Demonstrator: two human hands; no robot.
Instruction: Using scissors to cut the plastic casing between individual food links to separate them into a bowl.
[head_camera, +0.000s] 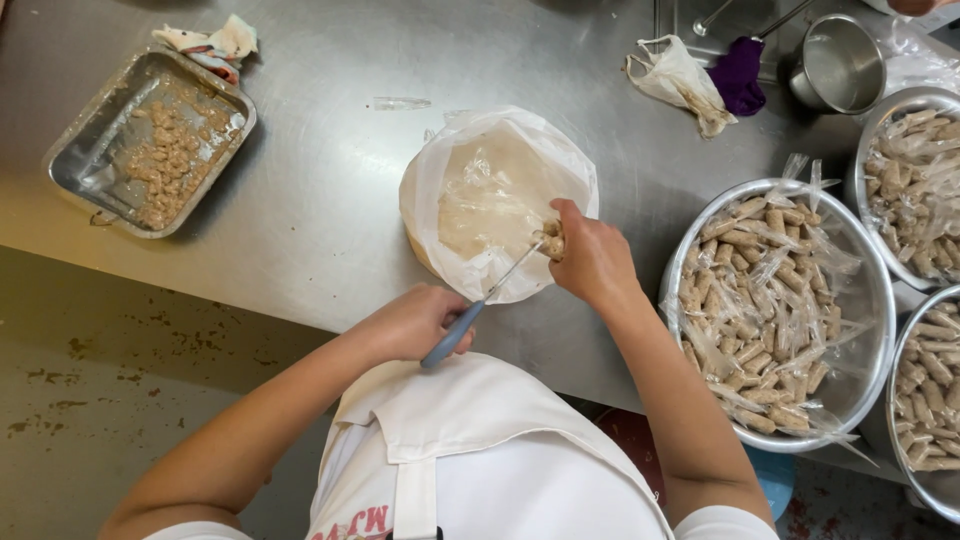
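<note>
Your left hand (415, 322) is closed around the blue-grey handle of a thin metal tool (478, 310), a knife or spatula, can't tell which; its blade angles up toward your right hand (592, 258). Your right hand is curled shut on a small brownish food piece (551, 240), pinched at the fingertips, just over the near right edge of the plastic-lined bowl (497, 200) of pale paste, which sits mid-table near the front edge. The blade tip meets or nearly meets the piece. Steel table (320, 200) underneath. Far left: rectangular metal tray (150, 140) with scattered brown bits, crumpled cloth (212, 42) behind it. Right: big round bowl (775, 310) full of bagged brown rolls, two more such bowls at the edge. Small steel pot (838, 62) and purple cloth (738, 72) at the back right.
</note>
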